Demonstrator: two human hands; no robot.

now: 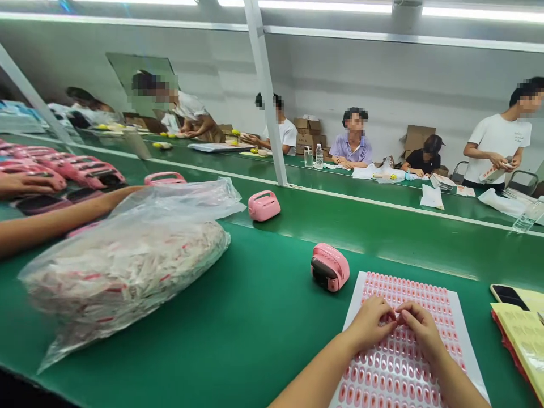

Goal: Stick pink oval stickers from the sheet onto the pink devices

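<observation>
Green belt lies open beside sticker sheet under both hands.

Bright, even light falls from the fluorescent tubes overhead, leaving only faint, soft shadows. Glare streaks the plastic bag. Wide-angle distortion bends the desk edges towards the sides of the frame, while the hands show no obvious motion blur.

You have a smooth white paper sheet bearing glossy pink pieces. Check also the glossy pink plastic case, the thin, clear, crinkled polythene bag and the smooth, low-sheen green rubber belt
</observation>
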